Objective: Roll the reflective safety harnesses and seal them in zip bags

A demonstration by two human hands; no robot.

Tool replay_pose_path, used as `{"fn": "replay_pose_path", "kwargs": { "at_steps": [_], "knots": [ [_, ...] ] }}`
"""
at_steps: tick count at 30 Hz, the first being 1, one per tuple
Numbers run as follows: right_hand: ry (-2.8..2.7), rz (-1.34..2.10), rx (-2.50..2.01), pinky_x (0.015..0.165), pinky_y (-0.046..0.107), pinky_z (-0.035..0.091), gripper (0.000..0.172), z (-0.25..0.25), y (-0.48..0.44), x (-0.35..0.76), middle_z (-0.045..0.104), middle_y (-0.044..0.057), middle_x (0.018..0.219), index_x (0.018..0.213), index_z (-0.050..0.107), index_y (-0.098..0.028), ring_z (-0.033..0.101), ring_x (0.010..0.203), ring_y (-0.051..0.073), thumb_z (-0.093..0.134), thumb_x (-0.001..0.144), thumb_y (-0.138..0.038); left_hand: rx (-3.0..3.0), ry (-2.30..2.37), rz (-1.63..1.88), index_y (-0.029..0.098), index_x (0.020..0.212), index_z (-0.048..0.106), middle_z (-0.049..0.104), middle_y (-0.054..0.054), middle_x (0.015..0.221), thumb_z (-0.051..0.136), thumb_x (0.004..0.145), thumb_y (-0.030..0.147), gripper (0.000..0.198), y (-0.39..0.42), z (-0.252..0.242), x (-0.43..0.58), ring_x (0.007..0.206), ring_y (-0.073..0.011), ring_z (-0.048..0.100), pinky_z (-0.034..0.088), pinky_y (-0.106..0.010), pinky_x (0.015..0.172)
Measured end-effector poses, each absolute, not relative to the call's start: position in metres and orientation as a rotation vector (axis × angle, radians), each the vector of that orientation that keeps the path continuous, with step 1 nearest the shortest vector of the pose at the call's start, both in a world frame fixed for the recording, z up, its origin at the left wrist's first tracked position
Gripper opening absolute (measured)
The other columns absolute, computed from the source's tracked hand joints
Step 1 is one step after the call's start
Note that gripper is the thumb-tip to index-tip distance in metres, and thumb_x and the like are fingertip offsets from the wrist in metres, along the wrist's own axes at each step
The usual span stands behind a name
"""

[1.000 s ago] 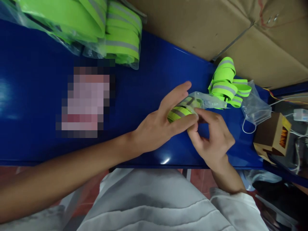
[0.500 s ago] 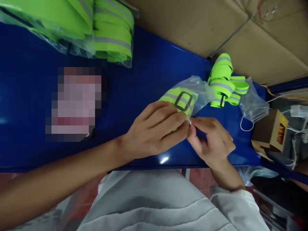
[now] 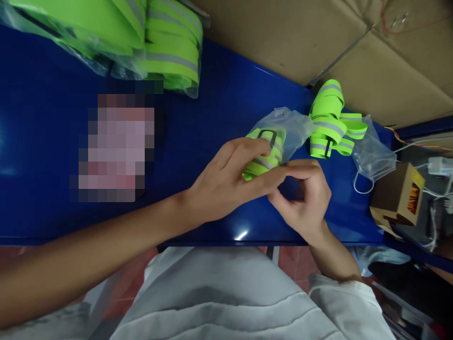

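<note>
over blue tabletop point(image 3: 208, 123), the bagged strap point(image 3: 278, 140) slants lengthwise away rightward

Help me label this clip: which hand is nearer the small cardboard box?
Right. The right hand is left of the small cardboard box in view, not touching it; the left hand is farther left, on the bagged green band.
</note>
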State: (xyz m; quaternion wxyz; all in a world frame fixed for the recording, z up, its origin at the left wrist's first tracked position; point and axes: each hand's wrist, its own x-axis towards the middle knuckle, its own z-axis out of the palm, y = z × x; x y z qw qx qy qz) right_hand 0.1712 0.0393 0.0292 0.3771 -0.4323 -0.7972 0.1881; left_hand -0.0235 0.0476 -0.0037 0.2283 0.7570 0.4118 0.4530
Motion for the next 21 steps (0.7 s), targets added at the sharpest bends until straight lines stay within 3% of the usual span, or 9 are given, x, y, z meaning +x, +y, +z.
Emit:
{"fn": "replay_pose_path", "kwargs": {
  "at_steps": [5, 9, 15, 21],
  "knots": [
    [-1.78, 0.726, -1.095, 0.071, 0.031, 0.055, 0.022, 0.027, 0.046, 0.175, 0.064, 0.003, 0.096, 0.103, 0.063, -0.024, 0.064, 0.085, 0.016, 0.079, 0.087, -0.022, 2.262, 1.221, 1.322, 0.029, 0.134, 0.06, 0.064, -0.01, 0.132, 0.072, 0.091, 0.028, 0.045, 0.053, 0.002, -0.032, 0.123, -0.0291, 0.06, 0.047, -0.048, 0.106],
    [-1.583, 0.839, -1.073, 0.072, 0.028, 0.053, 0.016, 0.028, 0.057, 0.181, 0.06, 0.0, 0.085, 0.097, 0.065, -0.024, 0.061, 0.079, 0.014, 0.078, 0.089, -0.023, 1.998, 1.076, 1.366, 0.016, 0.143, 0.048, 0.058, -0.018, 0.136, 0.078, 0.087, 0.043, 0.069, 0.058, 0.011, -0.033, 0.127, -0.0298, 0.056, 0.053, -0.046, 0.104],
    [-1.47, 0.851, -1.099, 0.069, 0.028, 0.05, 0.017, 0.024, 0.064, 0.184, 0.053, -0.001, 0.08, 0.096, 0.065, -0.026, 0.054, 0.075, 0.014, 0.08, 0.088, -0.03, 1.287, 1.069, 1.284, 0.021, 0.12, 0.065, 0.064, -0.009, 0.127, 0.07, 0.095, 0.035, 0.029, 0.058, 0.026, -0.03, 0.104, -0.0181, 0.067, 0.06, -0.028, 0.083],
    [-1.588, 0.822, -1.117, 0.071, 0.028, 0.054, 0.023, 0.023, 0.064, 0.183, 0.055, 0.001, 0.089, 0.099, 0.059, -0.025, 0.058, 0.079, 0.014, 0.079, 0.089, -0.032, 1.072, 0.97, 1.299, 0.018, 0.103, 0.069, 0.069, -0.003, 0.107, 0.077, 0.088, 0.026, 0.019, 0.066, 0.02, -0.032, 0.092, -0.013, 0.068, 0.059, -0.022, 0.079]
  ]
}}
